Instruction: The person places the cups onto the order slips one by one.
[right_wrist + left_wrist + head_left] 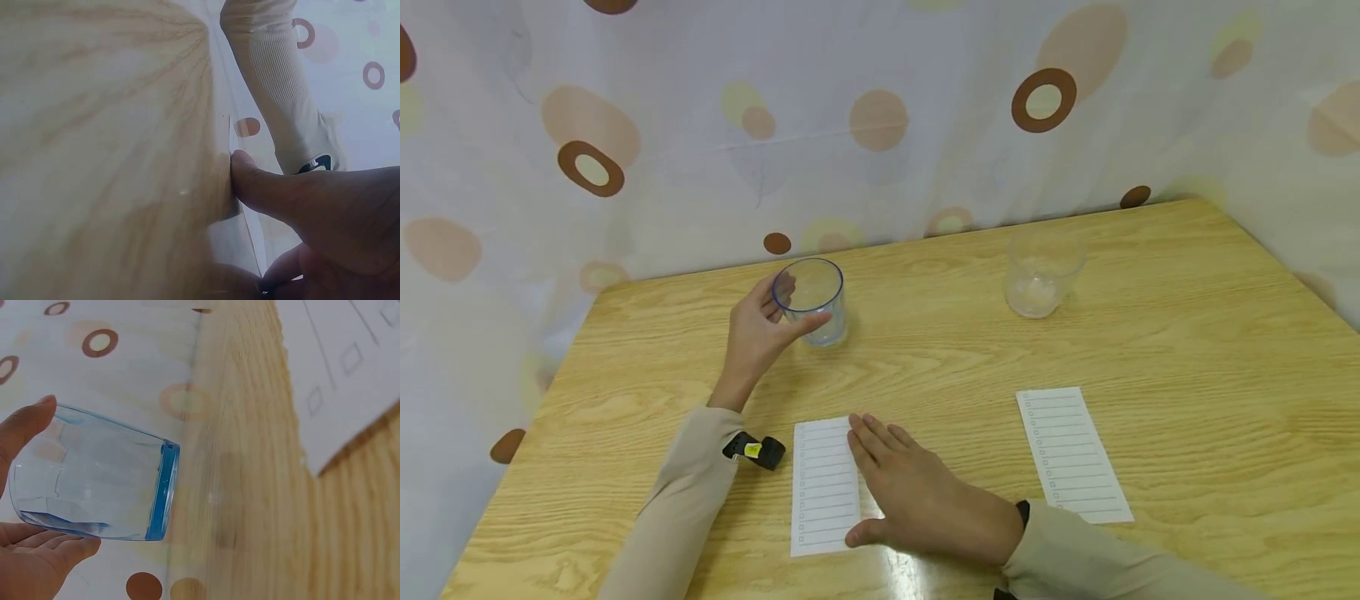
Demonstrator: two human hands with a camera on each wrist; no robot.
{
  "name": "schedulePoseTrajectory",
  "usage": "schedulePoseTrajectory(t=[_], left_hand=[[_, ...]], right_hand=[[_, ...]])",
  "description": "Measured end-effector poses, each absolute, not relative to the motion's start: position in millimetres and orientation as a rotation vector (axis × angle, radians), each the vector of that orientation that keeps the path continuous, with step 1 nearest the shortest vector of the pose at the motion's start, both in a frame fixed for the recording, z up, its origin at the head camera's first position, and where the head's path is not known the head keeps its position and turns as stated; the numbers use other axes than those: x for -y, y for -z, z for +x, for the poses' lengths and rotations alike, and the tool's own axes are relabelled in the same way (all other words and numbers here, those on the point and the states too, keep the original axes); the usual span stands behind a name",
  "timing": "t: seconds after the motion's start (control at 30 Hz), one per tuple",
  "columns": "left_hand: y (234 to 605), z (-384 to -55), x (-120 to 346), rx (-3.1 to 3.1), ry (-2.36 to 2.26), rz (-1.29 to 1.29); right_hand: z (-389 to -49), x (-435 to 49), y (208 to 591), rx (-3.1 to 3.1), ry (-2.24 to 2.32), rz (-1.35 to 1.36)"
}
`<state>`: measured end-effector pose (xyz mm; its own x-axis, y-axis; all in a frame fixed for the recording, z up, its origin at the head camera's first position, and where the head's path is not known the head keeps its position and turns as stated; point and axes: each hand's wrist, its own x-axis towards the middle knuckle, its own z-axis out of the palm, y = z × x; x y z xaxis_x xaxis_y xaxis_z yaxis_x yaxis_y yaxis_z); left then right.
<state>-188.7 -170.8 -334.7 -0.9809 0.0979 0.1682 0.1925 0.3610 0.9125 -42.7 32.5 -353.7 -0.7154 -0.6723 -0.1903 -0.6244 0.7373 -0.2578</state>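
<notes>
1. Checking the left hand (758, 327), I am finding thumb and fingers bracketing the blue-rimmed cup (812, 292), apparently gripping opposite walls; the cup is sitting rim-up toward the far left of the table (940, 367), beyond the left sheet (824, 487).
2. The right hand (913, 492) is lying with fingers straight and thumb spread apart, overlapping that sheet's right edge; I am seeing no pinch.
3. For sound handling, I am recommending even, light pressure on the smooth wall, a level rim, and flat right fingers steadying the paper.
4. I am logging limits: the left fingertips are partly hiding behind the cup, and I am failing to tell whether its base is touching wood.
5. The right sleeve (1090, 550) is covering a corner of the right sheet (1075, 454); the clear cup's (1045, 275) rim is blending into its surroundings.
</notes>
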Motion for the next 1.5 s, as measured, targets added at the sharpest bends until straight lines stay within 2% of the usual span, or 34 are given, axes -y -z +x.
schedulePoseTrajectory(t=[1.5], left_hand=[[323,-152,174,2.551,1.616,-0.335]], right_hand=[[-44,-33,353,-2.662,0.275,-1.021]])
